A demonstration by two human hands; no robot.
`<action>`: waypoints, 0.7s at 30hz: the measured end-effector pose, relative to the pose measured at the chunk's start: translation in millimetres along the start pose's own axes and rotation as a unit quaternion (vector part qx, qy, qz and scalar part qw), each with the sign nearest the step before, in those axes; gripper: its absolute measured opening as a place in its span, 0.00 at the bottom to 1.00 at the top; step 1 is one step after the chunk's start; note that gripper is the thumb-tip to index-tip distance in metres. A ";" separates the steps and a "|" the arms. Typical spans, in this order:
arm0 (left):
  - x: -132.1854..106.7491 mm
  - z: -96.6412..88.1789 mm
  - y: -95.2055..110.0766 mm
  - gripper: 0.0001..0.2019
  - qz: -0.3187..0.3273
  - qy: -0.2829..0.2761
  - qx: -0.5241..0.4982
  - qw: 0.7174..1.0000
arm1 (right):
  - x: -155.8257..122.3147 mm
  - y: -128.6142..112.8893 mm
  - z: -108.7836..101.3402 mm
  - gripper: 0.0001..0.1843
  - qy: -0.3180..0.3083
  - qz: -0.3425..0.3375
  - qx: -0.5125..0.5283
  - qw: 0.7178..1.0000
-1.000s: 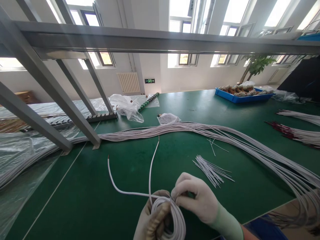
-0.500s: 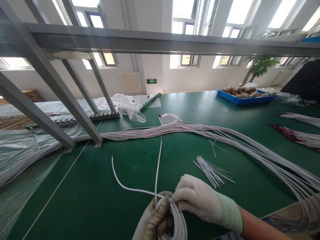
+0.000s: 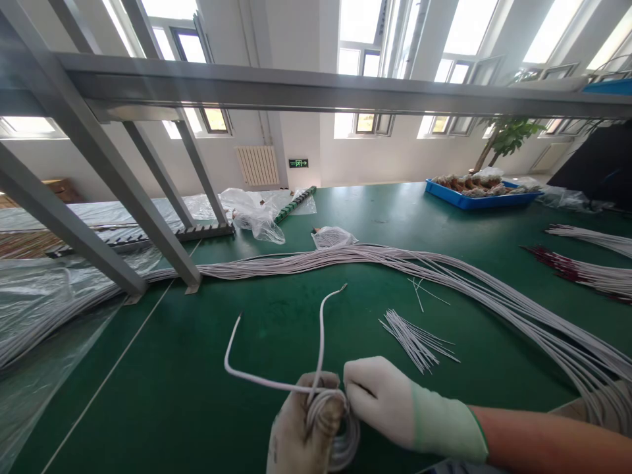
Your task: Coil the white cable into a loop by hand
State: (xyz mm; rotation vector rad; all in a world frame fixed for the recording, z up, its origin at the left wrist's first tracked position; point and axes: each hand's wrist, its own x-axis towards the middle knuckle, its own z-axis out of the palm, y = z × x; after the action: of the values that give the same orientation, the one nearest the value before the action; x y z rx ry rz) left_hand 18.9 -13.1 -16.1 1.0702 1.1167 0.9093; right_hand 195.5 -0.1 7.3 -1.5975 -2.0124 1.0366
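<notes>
Head-camera view showed a coil of white insulated cable (image 3: pixel 336 421) at the near edge of the green-covered worktop (image 3: pixel 257 329), its two loose ends curving up and away over the green. The left hand (image 3: pixel 301 431), in a soiled white glove, was closed around the coil. The right hand (image 3: pixel 390 401), in a clean white glove with a pale green cuff, pinched the coil's right side with curled fingers. Just beyond the right hand lay a small fan of thin white ties (image 3: pixel 415 336). Farther back, a long bundle of white cables (image 3: pixel 375 257) ran across the worktop from left to right. A blue plastic tray (image 3: pixel 469 197) sat near the far right corner.
</notes>
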 end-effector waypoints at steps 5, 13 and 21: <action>3.3 -3.0 -12.6 0.24 0.033 0.053 0.048 0.997 | 14.0 -2.5 -4.5 0.14 -0.140 0.203 0.194 0.949; 13.0 -30.2 -4.7 0.36 -0.146 -0.055 -0.233 0.960 | 7.4 13.2 -15.8 0.22 0.020 -0.329 -0.104 0.938; -5.6 -15.1 11.5 0.29 -0.011 0.029 0.041 0.999 | 8.0 -20.4 1.7 0.14 -0.084 0.084 0.132 0.984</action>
State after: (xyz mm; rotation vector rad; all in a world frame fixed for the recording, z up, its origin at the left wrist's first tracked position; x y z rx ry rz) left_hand 2.5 -12.5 -5.1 1.1028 1.2203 0.8891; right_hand 178.3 5.1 20.0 -1.6027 -1.7717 1.4791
